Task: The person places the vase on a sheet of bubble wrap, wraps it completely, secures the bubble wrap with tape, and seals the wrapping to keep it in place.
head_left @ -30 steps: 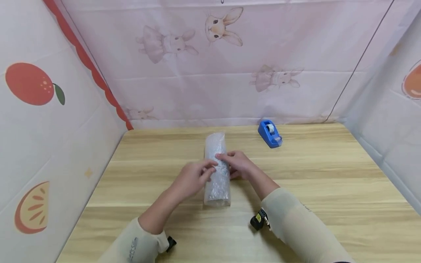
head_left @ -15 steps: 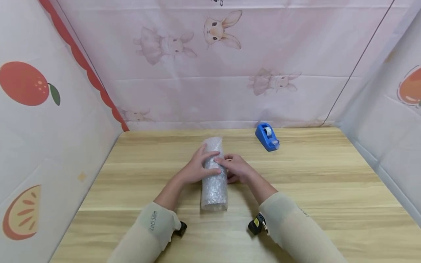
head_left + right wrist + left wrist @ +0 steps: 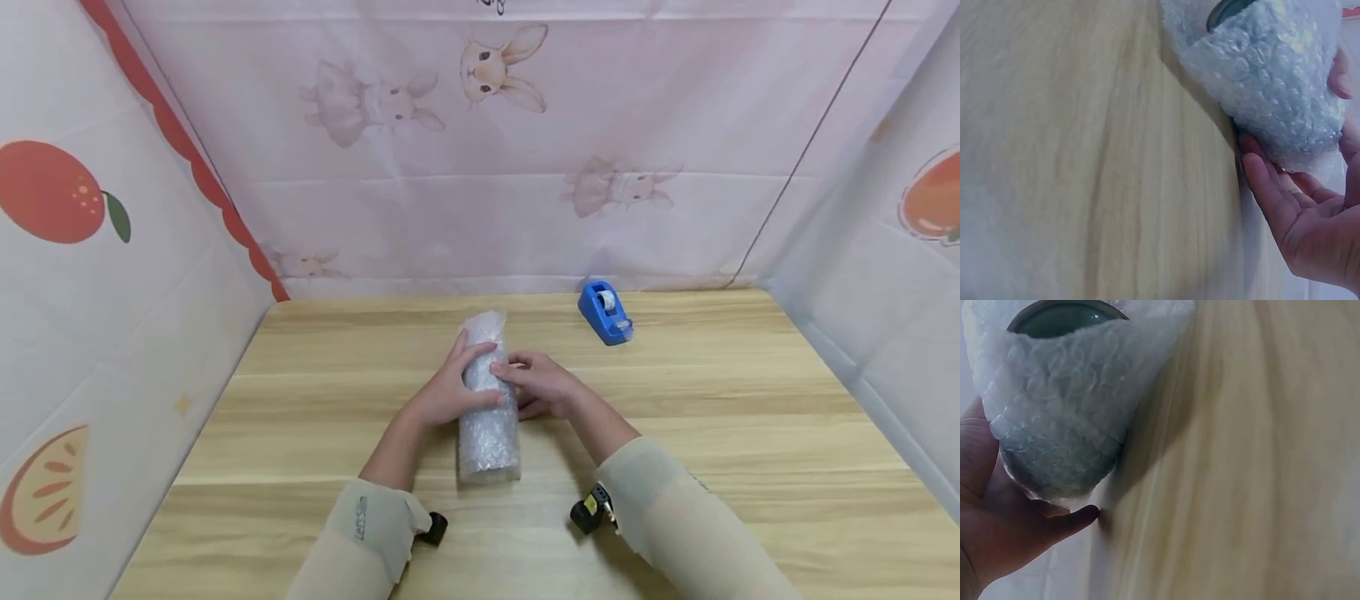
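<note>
A cylindrical bundle of bubble wrap (image 3: 489, 442) lies lengthwise on the table, mid-view in the head view. Inside its near end, the left wrist view shows a round greenish vessel with a dark rim (image 3: 1063, 322); the rest of it is blurred by the wrap. My left hand (image 3: 444, 393) holds the bundle from the left, fingers and thumb spread around its side and top. From the right, my right hand (image 3: 546, 387) grips it with the thumb on top and the other fingers low at its side, as the right wrist view shows.
A blue tape dispenser (image 3: 606, 313) stands at the back of the wooden table (image 3: 735, 417), right of the bundle. Printed cloth walls (image 3: 450, 225) enclose the table at the back and both sides.
My left hand has moved from loosely touching the top of the bundle to gripping it around its left side. The right hand stays at the right side.
</note>
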Motion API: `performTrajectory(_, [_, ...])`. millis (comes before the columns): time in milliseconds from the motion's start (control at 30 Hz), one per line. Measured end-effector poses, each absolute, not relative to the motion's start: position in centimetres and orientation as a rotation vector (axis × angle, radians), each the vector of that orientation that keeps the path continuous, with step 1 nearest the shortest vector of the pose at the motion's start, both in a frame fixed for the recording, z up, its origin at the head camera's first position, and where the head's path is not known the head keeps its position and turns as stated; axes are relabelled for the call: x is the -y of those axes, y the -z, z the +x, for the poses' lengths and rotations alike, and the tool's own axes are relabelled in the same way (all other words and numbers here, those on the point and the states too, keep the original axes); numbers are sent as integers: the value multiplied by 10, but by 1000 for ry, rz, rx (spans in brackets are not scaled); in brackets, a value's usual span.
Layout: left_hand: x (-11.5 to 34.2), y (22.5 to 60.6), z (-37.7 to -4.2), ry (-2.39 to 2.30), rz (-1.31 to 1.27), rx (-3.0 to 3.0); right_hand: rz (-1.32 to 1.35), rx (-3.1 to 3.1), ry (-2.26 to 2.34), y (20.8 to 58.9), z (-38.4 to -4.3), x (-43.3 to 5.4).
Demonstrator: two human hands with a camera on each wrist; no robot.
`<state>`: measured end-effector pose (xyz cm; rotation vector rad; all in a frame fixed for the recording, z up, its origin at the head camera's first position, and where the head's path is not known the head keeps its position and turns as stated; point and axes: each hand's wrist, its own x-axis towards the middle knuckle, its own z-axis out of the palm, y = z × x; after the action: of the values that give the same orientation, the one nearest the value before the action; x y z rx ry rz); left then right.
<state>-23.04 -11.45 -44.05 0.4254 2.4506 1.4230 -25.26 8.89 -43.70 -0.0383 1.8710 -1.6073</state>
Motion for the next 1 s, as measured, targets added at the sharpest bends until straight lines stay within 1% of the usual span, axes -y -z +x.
performTrajectory(267, [122,451,-230,-1517,332,-2451,-75,-1925,1562,432,-252,-89])
performTrajectory(433, [124,453,-230,-1538,317,-2443,-68,-2020,1557,428,-256,-108])
performTrajectory(733, [124,453,-230,-1518,340,-2431,9,-2367,1555,418,-270,-182])
performTrajectory(900, [122,454,-231,-1517,328,-2435,211,-2519,1775,413,-283,-238])
performTrajectory(1000, [120,453,-231,-1510,325,-2435,379,-2477,1893,420,-290,-263])
